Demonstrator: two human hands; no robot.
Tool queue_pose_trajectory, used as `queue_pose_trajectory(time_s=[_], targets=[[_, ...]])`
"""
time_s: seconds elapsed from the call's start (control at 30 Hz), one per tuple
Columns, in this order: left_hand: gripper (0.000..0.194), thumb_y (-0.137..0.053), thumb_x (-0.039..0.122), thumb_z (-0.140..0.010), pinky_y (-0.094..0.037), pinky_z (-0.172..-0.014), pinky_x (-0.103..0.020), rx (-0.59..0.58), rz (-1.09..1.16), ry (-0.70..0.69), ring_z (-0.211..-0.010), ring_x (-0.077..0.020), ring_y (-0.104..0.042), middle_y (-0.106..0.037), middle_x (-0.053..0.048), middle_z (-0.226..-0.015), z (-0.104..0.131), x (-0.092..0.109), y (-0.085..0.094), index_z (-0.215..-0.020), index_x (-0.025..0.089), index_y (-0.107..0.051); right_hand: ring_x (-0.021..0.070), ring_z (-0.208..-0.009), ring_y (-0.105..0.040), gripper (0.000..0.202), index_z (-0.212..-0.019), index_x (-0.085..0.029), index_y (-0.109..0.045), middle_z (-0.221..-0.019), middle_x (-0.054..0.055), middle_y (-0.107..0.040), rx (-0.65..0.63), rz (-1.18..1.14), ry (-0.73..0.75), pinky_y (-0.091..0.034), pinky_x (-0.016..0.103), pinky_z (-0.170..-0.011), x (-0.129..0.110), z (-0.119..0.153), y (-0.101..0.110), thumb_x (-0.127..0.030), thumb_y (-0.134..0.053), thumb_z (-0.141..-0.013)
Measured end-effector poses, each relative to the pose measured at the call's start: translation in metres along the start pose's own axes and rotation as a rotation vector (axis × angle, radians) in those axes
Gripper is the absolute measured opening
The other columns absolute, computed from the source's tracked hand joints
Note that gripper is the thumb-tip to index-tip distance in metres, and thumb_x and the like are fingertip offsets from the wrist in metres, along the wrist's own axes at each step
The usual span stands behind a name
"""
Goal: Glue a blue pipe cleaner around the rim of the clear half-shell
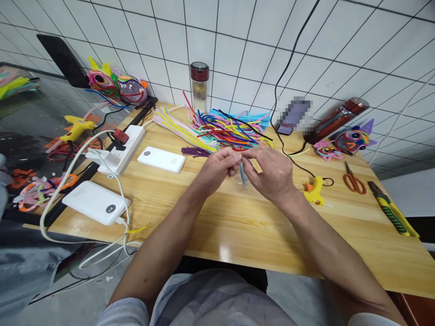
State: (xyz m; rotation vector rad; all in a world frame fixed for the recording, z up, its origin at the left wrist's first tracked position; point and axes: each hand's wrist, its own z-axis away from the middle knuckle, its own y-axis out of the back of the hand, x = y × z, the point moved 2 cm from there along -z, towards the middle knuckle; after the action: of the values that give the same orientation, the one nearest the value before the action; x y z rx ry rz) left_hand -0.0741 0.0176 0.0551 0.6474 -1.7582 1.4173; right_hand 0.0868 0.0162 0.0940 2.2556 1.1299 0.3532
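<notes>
My left hand (219, 166) and my right hand (273, 173) meet over the middle of the wooden table, their fingertips pinched closely together. A short blue pipe cleaner (242, 174) shows just below the pinch and seems held between the fingers; its upper part is hidden. Just beyond my hands lies a loose pile of pipe cleaners (234, 129) in many colours. A small purple bundle (195, 151) is beside my left hand. Right of my right hand rests a yellow glue gun (315, 191).
White power banks (161, 159) and a power strip (124, 149) with looping cables fill the left. Scissors (354, 179) and green-handled pliers (389, 208) lie right. A jar (199, 86), red flask (336, 120) and colourful fish figures (117, 83) stand near the tiled wall.
</notes>
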Motion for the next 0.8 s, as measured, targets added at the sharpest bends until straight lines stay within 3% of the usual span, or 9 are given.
queue_pose_trajectory(time_s=[0.33,0.63,0.8], targets=[[0.050,-0.098,0.045,-0.074,-0.035,-0.052,-0.019,-0.029,0.024,0.071,-0.056,-0.0062,-0.045,-0.056,0.003,-0.064,0.000,-0.007,-0.004,-0.069,0.017,-0.057,0.0207,-0.069,-0.067,0.021,-0.078,-0.027,-0.062,-0.071,0.000,-0.070,0.030,0.085,-0.031,-0.051,0.035,-0.069,0.003,0.005,-0.006,-0.012,-0.064,-0.093],[0.054,-0.102,0.047,-0.071,-0.036,-0.049,-0.018,-0.095,0.109,0.161,-0.055,-0.0054,-0.048,-0.054,0.004,-0.066,0.002,-0.011,-0.005,-0.071,0.017,-0.058,0.0199,-0.069,-0.069,0.019,-0.080,-0.027,-0.065,-0.072,-0.001,-0.071,0.045,-0.067,-0.120,-0.057,0.035,-0.070,0.007,-0.003,-0.001,-0.008,-0.062,-0.086],[0.052,-0.103,0.047,-0.071,-0.036,-0.047,-0.016,-0.089,0.129,0.179,-0.056,-0.0047,-0.048,-0.055,0.004,-0.069,0.002,-0.010,-0.005,-0.075,0.016,-0.062,0.0192,-0.069,-0.071,0.017,-0.085,-0.026,-0.070,-0.073,-0.001,-0.074,0.034,-0.133,-0.180,-0.058,0.035,-0.072,0.009,-0.007,0.010,-0.012,-0.064,-0.093]])
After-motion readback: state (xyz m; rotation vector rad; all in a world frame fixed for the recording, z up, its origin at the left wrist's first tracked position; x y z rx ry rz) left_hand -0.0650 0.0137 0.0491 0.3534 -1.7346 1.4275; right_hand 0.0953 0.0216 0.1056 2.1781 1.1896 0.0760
